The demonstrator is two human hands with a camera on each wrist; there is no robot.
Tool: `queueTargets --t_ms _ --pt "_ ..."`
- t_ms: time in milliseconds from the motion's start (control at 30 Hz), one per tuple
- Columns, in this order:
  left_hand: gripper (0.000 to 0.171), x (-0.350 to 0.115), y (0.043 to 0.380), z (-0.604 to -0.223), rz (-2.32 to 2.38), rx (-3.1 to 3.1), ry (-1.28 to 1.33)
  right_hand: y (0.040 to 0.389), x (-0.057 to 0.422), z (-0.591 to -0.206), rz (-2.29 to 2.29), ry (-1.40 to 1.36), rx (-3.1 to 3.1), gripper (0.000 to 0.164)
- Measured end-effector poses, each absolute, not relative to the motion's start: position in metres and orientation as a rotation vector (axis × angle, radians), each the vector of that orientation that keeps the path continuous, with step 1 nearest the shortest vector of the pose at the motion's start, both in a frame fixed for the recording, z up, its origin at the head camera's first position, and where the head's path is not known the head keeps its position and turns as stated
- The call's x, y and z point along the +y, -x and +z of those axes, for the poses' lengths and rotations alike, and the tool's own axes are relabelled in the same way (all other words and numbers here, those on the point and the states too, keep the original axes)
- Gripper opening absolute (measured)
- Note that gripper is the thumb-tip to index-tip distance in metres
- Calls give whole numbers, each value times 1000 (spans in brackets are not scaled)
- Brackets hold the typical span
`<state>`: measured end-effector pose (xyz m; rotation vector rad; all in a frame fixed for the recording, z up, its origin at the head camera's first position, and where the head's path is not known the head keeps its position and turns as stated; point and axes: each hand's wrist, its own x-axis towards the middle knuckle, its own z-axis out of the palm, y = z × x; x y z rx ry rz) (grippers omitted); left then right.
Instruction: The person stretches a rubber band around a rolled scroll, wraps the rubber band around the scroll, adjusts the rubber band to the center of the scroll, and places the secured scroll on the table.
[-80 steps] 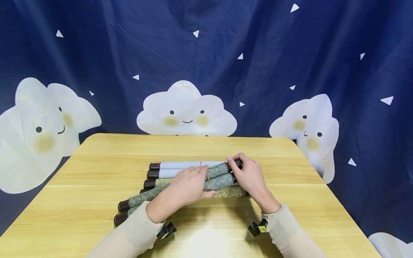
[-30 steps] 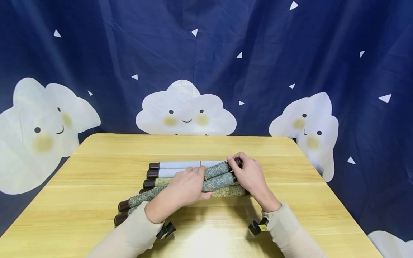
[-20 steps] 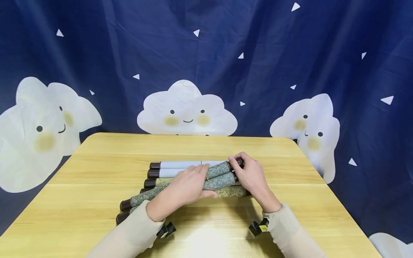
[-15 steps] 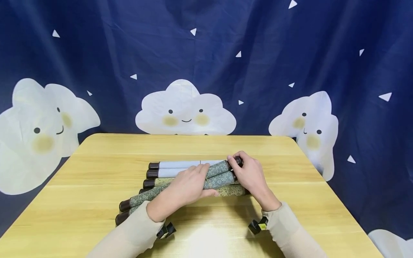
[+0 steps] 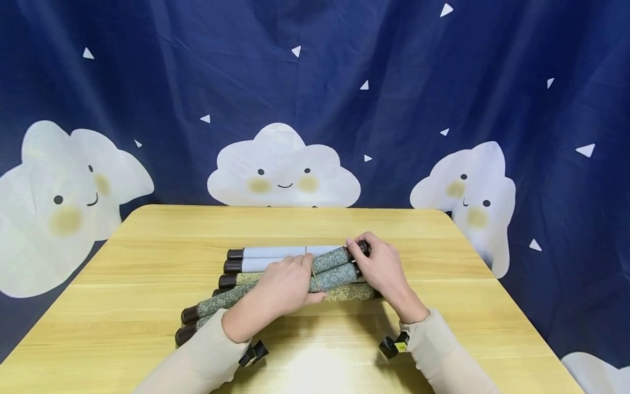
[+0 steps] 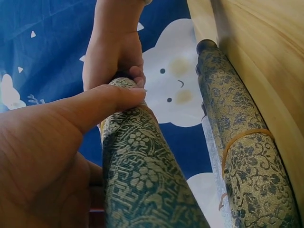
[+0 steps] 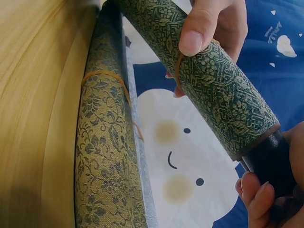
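My left hand (image 5: pixel 283 282) grips a green patterned scroll (image 5: pixel 331 268) around its middle, thumb on the near side and fingers over the far side. It is made up of two rolls side by side, with dark end knobs. A thin rubber band (image 7: pixel 178 71) circles it right beside my left fingertips. My right hand (image 5: pixel 381 268) holds the dark knob (image 7: pixel 268 159) at the scroll's right end, between thumb and fingers. The scroll slants, its right end farther back, and crosses above a yellow patterned scroll (image 5: pixel 350 292). My left hand and forearm cover part of it.
Behind the green scroll, a pale blue-white scroll (image 5: pixel 270 252) lies on the wooden table (image 5: pixel 162 262). The yellow scroll has its own rubber band (image 6: pixel 247 135). Small black devices are strapped at both wrists. A dark blue curtain (image 5: pixel 246 71) with cloud faces hangs behind the table.
My left fingertips have drawn back slightly leftward over the last half second, and more of the rubber band shows beside them. The right hand and the scrolls stay nearly in place.
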<state>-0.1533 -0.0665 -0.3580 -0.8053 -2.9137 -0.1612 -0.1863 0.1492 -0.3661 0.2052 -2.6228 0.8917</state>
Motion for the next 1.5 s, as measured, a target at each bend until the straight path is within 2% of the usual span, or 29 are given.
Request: queueTargets --t_ms 933,1500 --pt "92 -70 155 -363 -150 -2948 848 188 146 -376 919 -238 -2637 31" --pt "87 -73 156 -358 -238 -2947 869 187 147 -368 918 -201 -2662 37"
